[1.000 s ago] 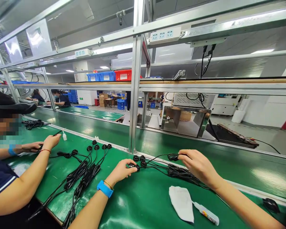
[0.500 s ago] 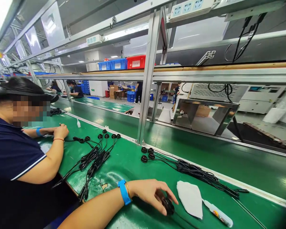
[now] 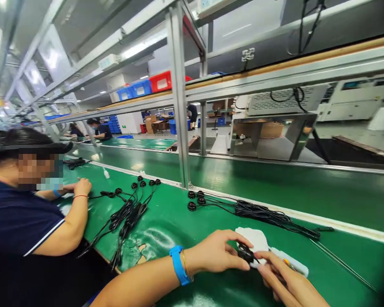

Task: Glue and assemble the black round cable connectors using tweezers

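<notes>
Black round piece (image 3: 245, 253) pinched in left hand (image 3: 216, 252), before a white sheet (image 3: 252, 235); right hand (image 3: 286, 279) narrowed at its edge, grip unclear. Green tabletop (image 3: 169, 232) glossy, brown torn patch (image 3: 142, 259) near black cable bundles (image 3: 135, 214). Metal post (image 3: 179, 106) beyond; shelf (image 3: 217, 90) holds blue bins (image 3: 141, 88), red bin (image 3: 160, 82). Co-worker (image 3: 16, 213) at left. White machine (image 3: 355, 100) in right background.

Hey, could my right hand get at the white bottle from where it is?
Probably yes: the bottle lies just past the right hand with nothing seen between, though that hand seems busy at the black part in the left hand.
</notes>
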Available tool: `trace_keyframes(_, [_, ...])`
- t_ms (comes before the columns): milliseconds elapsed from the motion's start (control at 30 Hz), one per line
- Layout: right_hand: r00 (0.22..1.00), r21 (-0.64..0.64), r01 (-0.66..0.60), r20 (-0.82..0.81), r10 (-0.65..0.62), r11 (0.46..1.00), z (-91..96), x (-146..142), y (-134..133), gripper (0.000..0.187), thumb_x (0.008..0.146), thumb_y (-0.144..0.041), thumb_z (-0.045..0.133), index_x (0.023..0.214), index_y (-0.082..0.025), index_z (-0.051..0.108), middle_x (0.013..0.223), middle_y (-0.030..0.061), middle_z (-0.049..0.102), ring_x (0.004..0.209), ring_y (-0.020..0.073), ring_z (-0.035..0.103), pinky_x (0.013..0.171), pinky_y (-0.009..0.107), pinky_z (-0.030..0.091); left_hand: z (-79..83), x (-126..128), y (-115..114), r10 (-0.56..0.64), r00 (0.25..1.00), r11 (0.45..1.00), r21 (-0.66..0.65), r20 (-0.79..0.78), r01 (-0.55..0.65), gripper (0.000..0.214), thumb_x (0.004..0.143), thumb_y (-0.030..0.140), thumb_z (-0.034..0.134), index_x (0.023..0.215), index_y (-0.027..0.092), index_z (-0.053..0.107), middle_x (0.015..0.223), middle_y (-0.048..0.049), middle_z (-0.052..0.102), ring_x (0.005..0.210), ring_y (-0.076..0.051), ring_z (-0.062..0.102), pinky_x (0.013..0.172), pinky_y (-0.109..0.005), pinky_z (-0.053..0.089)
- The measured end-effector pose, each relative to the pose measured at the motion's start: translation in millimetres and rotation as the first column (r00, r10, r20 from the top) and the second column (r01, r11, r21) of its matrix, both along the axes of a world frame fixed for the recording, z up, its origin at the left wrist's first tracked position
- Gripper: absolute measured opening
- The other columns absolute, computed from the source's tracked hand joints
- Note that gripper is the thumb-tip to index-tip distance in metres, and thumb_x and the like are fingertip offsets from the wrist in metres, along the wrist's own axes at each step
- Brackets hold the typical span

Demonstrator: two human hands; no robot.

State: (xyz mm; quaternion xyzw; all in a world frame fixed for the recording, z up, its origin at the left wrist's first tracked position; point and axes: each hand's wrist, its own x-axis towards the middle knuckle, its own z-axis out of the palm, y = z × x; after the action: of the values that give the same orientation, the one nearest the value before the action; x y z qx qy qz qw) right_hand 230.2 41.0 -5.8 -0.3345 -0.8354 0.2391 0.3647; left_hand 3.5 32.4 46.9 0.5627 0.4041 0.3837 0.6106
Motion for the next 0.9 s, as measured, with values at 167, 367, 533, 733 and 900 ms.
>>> trace_keyframes(167, [0.959,0.132,0.272,-0.125,-0.256,0.953,24.4,-20,-18,0.016,0.101,-0.03,0.046,0.105,-0.023,0.059,0.082,0.0019,0.072,0.059,0.0146,0.066,0.055,0.023,0.053,-5.8,8,-14,-0.003,0.98,0.993,-0.116,0.2,0.026,0.05,0.077,0.034,0.081,0.123,0.02,0.066,0.11,-0.0095,0.071,0.094,-0.02,0.067,0.094,-0.036,0.049])
trace_keyframes(367, [0.958,0.226,0.284,-0.1,-0.268,0.932,23.5,-14,-33,0.011,0.1,-0.019,0.05,0.103,-0.02,0.061,0.08,0.0021,0.067,0.066,0.014,0.062,0.061,0.024,0.049,-3.5,5,-22,-0.007,0.949,0.962,-0.257,0.316,0.093,0.044,0.084,0.021,0.076,0.126,0.024,0.066,0.128,-0.0097,0.065,0.103,-0.023,0.068,0.092,-0.034,0.052])
trace_keyframes(533, [0.963,0.272,0.266,-0.12,-0.242,0.925,25.5,-11,-35,0.009,0.098,-0.016,0.053,0.104,-0.019,0.059,0.081,0.0015,0.068,0.064,0.0126,0.061,0.059,0.023,0.047,-3.0,7,-20,0.01,0.951,0.949,-0.301,0.308,0.088,0.037,0.084,0.017,0.075,0.12,0.023,0.069,0.123,-0.0085,0.067,0.105,-0.023,0.068,0.092,-0.03,0.052])
trace_keyframes(733, [0.967,0.275,0.254,-0.086,-0.24,0.927,24.3,-6,-41,0.01,0.097,-0.015,0.054,0.104,-0.021,0.059,0.08,0.0015,0.068,0.065,0.0142,0.061,0.06,0.026,0.045,-2.9,7,-23,0.023,0.938,0.921,-0.373,0.345,0.115,0.029,0.089,0.025,0.07,0.117,0.022,0.069,0.116,-0.0092,0.067,0.105,-0.023,0.065,0.09,-0.033,0.053])
trace_keyframes(900, [0.975,0.294,0.224,-0.065,-0.214,0.929,26.7,-7,-43,0.016,0.097,-0.015,0.054,0.111,-0.02,0.06,0.082,0.0017,0.069,0.064,0.0142,0.059,0.059,0.027,0.044,-2.6,8,-26,0.027,0.949,0.93,-0.357,0.315,0.092,0.043,0.076,0.023,0.084,0.116,0.022,0.07,0.109,-0.0065,0.071,0.102,-0.02,0.064,0.093,-0.028,0.048])
